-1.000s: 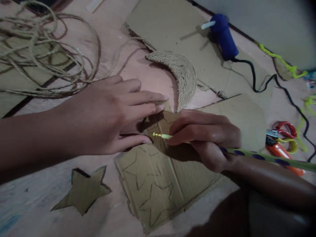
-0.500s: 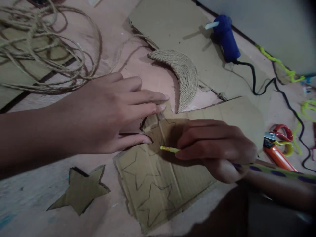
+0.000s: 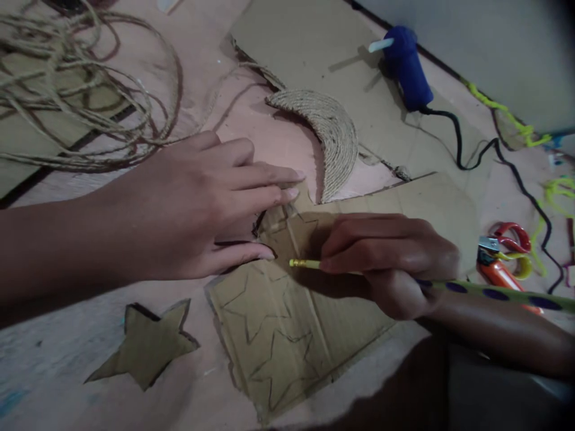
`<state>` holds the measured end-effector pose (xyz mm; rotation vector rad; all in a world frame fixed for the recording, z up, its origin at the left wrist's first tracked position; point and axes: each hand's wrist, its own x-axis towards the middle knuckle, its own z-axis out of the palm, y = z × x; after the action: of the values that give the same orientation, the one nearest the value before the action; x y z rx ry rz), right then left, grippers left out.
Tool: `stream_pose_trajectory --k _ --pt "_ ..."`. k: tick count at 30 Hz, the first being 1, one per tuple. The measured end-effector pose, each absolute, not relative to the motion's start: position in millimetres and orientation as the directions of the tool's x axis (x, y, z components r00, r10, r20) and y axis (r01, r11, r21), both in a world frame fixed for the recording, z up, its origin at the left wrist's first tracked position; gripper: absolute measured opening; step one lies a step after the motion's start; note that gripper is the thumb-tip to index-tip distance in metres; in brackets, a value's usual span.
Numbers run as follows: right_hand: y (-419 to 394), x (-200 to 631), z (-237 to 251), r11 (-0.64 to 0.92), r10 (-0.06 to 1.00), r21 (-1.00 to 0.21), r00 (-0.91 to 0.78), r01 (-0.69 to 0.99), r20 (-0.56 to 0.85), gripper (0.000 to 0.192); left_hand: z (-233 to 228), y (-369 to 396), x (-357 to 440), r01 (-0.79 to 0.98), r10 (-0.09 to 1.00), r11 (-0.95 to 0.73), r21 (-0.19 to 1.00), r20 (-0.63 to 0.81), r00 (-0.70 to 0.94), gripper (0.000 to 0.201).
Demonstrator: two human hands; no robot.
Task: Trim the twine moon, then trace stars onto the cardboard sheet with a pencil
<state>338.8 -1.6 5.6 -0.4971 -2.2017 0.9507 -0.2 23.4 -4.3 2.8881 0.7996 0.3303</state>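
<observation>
My left hand [image 3: 220, 191] lies flat with fingers spread, its fingertips pressing on the left end of a cardboard piece [image 3: 354, 317]. Star outlines are drawn on that cardboard; one, near the fingertips, is partly covered by my hands. In my right hand [image 3: 390, 254] is a yellow-green pencil [image 3: 306, 264] with dark purple spots, its eraser end pointing left, at the drawn star. Whether the eraser touches the cardboard I cannot tell. A cut-out cardboard star [image 3: 153, 344] rests on the table below my left wrist.
Beyond my hands lies a twine-covered crescent [image 3: 340, 143]. Loose twine [image 3: 56, 84] is heaped at the upper left. A blue glue gun [image 3: 411, 75] lies on a larger cardboard sheet [image 3: 296, 42], its black cord [image 3: 516, 170] trailing right. Orange-and-yellow-handled scissors [image 3: 523, 266] are at the right.
My right hand has shifted slightly up, and the spotted end of the pencil has swung upward in the picture. My left hand keeps its place on the cardboard. The view has moved a little.
</observation>
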Motion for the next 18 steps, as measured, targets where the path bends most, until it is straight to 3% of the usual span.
stream_pose_trajectory --k 5,8,10,14,18 --pt "-0.7 341.7 5.3 0.694 0.474 -0.719 -0.744 -0.015 0.472 0.037 -6.2 23.1 -1.8 0.495 0.542 -0.833 0.246 0.183 0.821 0.069" --pt "-4.3 343.9 6.6 0.730 0.515 -0.680 -0.711 0.072 0.478 0.036 -7.0 23.6 -0.8 0.489 0.531 -0.843 0.223 0.202 0.823 0.069" --pt "-8.3 344.8 7.3 0.770 0.489 -0.634 -0.706 0.072 0.513 0.037 -7.4 23.6 0.3 0.485 0.521 -0.851 0.202 0.214 0.826 0.070" --pt "-12.8 346.5 10.2 0.757 0.514 -0.646 -0.701 0.101 0.494 0.035 -8.2 22.7 0.8 0.498 0.529 -0.848 0.181 0.230 0.817 0.069" --pt "-12.6 347.5 13.5 0.813 0.450 -0.569 -0.753 0.124 0.479 0.043 -8.0 21.6 -2.0 0.487 0.522 -0.852 0.194 0.235 0.820 0.064"
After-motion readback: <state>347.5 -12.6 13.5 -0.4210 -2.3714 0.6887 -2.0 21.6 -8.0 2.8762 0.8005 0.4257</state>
